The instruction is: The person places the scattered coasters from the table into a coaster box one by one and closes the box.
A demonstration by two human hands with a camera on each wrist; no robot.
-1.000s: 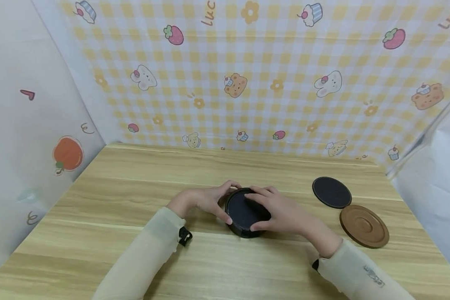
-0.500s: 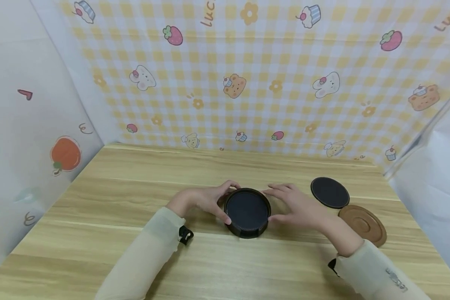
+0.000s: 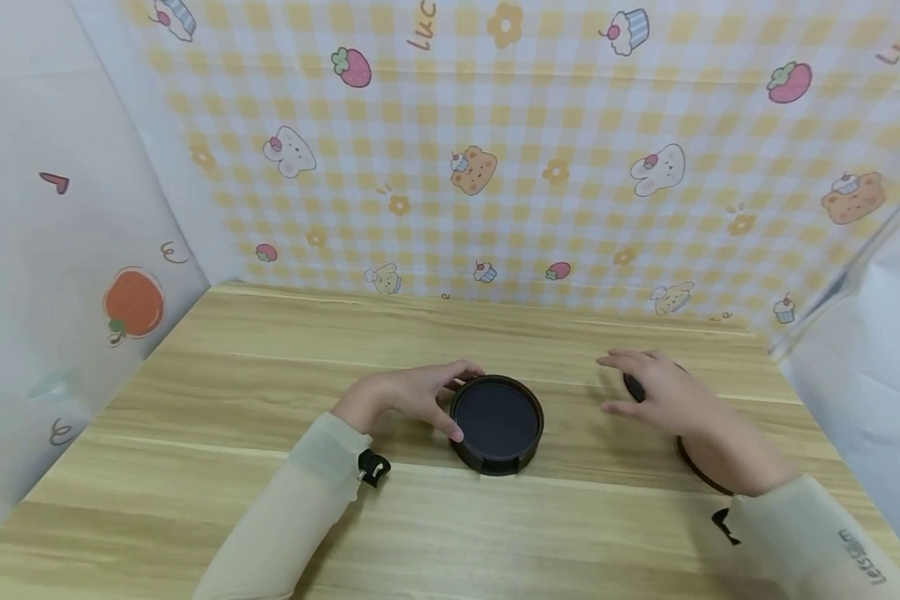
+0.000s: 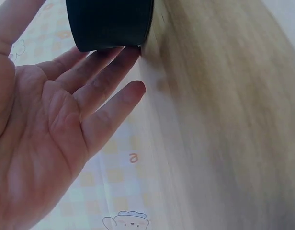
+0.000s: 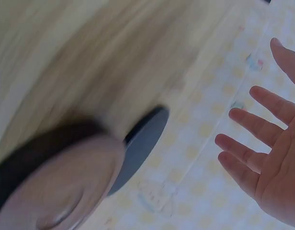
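A round black coaster holder (image 3: 468,452) stands upright mid-table, with a black coaster (image 3: 497,419) lying inside it. My left hand (image 3: 417,398) holds the holder's left side, thumb on the near rim and fingers behind. Its fingertips touch the dark wall (image 4: 111,24) in the left wrist view. To the right, my right hand (image 3: 675,402) hovers with spread fingers and nothing in them. Beneath it, partly hidden, lies another black coaster (image 3: 633,387). The right wrist view shows that coaster (image 5: 146,143) beside a round brown wooden lid or dish (image 5: 97,167), apart from the fingers.
Light wood-grain table (image 3: 270,358) spreads under everything. A yellow checked cloth backdrop (image 3: 390,150) rises along the far edge, with white sheets (image 3: 37,333) at the left and right sides.
My right hand has let go of the black coaster, now inside the holder, and moved right over the other coaster and wooden piece. The left hand stays on the holder.
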